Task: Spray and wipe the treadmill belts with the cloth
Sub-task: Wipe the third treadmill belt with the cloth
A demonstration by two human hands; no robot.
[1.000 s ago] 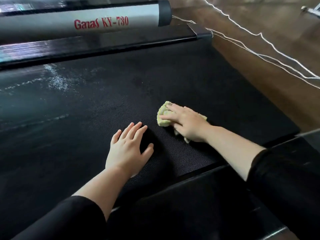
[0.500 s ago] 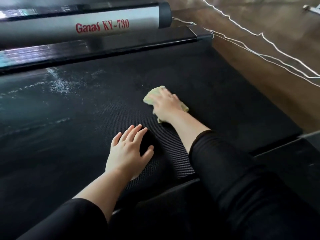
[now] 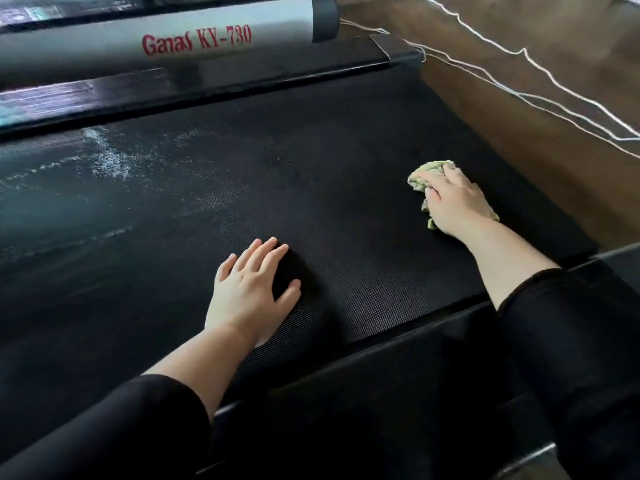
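Observation:
The black treadmill belt point(image 3: 346, 161) fills most of the view. A crumpled yellow-green cloth point(image 3: 420, 174) lies on the belt near its right edge. My right hand point(image 3: 453, 202) covers the cloth and grips it, fingers curled over the bunched fabric, pressing it down. Flat on the belt nearer to me rests my left hand point(image 3: 249, 292), fingers straight and spread, holding nothing. White spray droplets point(image 3: 107, 157) speckle the belt at the far left. No spray bottle is in view.
A grey tube marked "Ganas KY-730" point(image 3: 197, 39) and a glossy black side rail point(image 3: 207, 84) border the belt's far side. The near side rail point(image 3: 381, 393) runs under my arms. White cables point(image 3: 526, 98) trail over the wooden floor point(image 3: 554, 168) at right.
My right hand slid the cloth forward and left over the belt, then swept it far right toward the belt's edge. My left hand stayed planted in place.

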